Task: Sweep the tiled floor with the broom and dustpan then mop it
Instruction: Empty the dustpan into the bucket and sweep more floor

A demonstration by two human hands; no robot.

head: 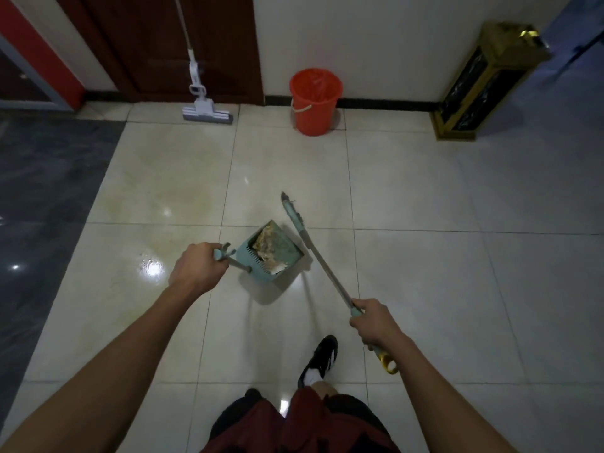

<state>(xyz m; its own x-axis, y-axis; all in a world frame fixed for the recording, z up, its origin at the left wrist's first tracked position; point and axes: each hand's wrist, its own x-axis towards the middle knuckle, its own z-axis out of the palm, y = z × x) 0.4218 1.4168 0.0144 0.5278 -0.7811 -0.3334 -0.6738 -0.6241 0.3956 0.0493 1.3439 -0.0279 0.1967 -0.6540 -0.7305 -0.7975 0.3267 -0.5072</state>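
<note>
Left hand [196,268] grips the litter-filled dustpan [271,253], right hand [376,322] grips the broom [313,253]; sweeping looks done, next emptying it, likely into the red bucket [315,99].

text: none legible — labels: none — numbers/signs: none readable on any item

The floor [425,191] is glossy cream tile with thin grout lines, bordered on the left by a dark grey marbled strip [42,191], and bright light glints on the tiles at left. Along the far wall stand a sponge mop [207,114] with its head flat on the tile and its handle leaning against a dark door, an orange bucket [314,103] beside it, and a gold-and-black bin [474,93] further right. A black-and-white shoe [322,358] is planted on the near tiles
</note>
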